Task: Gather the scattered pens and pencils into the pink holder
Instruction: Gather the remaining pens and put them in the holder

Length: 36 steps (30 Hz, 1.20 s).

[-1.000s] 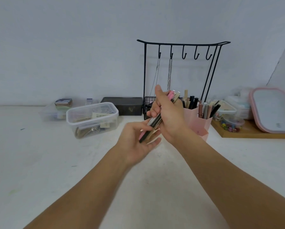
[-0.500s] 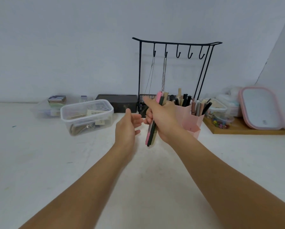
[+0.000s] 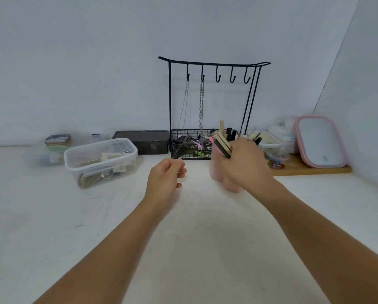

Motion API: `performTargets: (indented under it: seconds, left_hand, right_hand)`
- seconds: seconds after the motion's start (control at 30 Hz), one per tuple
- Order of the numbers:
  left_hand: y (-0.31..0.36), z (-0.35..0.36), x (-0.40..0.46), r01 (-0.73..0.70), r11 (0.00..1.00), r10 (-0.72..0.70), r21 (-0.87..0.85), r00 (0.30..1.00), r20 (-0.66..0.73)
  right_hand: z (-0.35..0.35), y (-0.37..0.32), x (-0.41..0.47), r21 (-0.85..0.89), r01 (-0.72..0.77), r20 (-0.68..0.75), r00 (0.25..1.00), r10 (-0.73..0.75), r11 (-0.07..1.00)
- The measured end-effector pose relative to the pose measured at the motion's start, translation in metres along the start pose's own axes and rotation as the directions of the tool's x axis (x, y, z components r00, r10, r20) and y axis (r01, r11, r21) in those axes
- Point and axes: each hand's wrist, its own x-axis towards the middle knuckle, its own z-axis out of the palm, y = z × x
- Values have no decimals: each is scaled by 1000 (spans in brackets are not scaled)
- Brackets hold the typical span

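Pink holder point(image 3: 216, 172) stood on the white table point(image 3: 205, 249) just behind the right hand point(image 3: 242, 165), which gripped a bundle of pens point(image 3: 222, 145) above it. The left hand point(image 3: 165, 178) hung loosely curled and empty. Dropped together, the bundle might catch the rim and spill.

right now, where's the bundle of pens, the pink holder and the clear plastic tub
bundle of pens point(image 3: 222, 145), head view, on the tops above the right hand.
pink holder point(image 3: 215, 170), head view, on its left wall.
clear plastic tub point(image 3: 100, 170), head view, on its front wall.
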Motion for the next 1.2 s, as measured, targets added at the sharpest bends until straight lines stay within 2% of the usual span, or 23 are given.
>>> performTargets:
  seconds: [0.07,0.13,0.2,0.27,0.37,0.47,0.53,0.57,0.63,0.67,0.7,0.77,0.83,0.9,0.97,1.03,1.2]
  left_hand:
    - [-1,0,-3,0,1000,-1,18,999,34]
    - [-1,1,-5,0,1000,-1,25,998,58]
    - [-2,1,-5,-18,999,16,30,998,68]
    - [-4,1,-3,-55,997,50,48,993,103]
    - [-10,0,1,-105,989,82,105,977,199]
    - [-11,-2,3,-107,991,81,80,957,278]
    - [-10,-3,3,-63,998,54,20,950,308]
    - [-11,-3,4,-47,999,46,-4,946,322]
    - [-16,-1,5,-38,999,43,-21,936,350]
    - [-17,-1,4,-67,998,55,20,932,358]
    - [-18,-1,4,-116,989,77,95,935,345]
    - [-20,-1,2,-208,957,146,204,948,284]
    - [-23,-3,3,-255,947,196,195,941,277]
    - [-24,-3,0,-324,923,245,208,910,333]
    - [-28,-1,1,-435,856,306,280,862,403]
    - [-30,0,1,-485,816,335,314,840,427]
    - [-26,2,-2,-501,800,344,331,834,431]
  right_hand:
    - [5,11,-4,-88,-49,104,993,58,995]
    - [15,18,-8,-82,-87,207,973,102,993]
    - [23,20,-12,-50,-79,224,971,88,996]
    - [29,14,-17,6,-55,216,975,53,998]
    - [32,1,-26,93,-22,291,957,-6,995]
    - [21,-11,-29,286,-106,374,927,-9,953]
    - [7,-15,-23,470,-174,268,962,48,865]
    - [-1,-17,-17,600,-186,182,979,93,778]
    - [-11,-19,-4,866,-137,49,980,191,481]
    - [-11,-21,0,930,-95,11,973,231,354]
    - [-7,-22,3,950,-64,-19,965,262,305]
    - [5,-26,1,920,-45,-77,953,294,389]
    - [16,-31,-7,870,-30,-122,954,274,492]
    - [28,-31,-13,829,1,-145,966,214,559]
    - [39,-27,-16,781,0,-146,972,183,624]
    - [46,-20,-18,763,-60,-103,972,213,644]
    - [43,-17,-14,772,-146,-16,968,249,618]
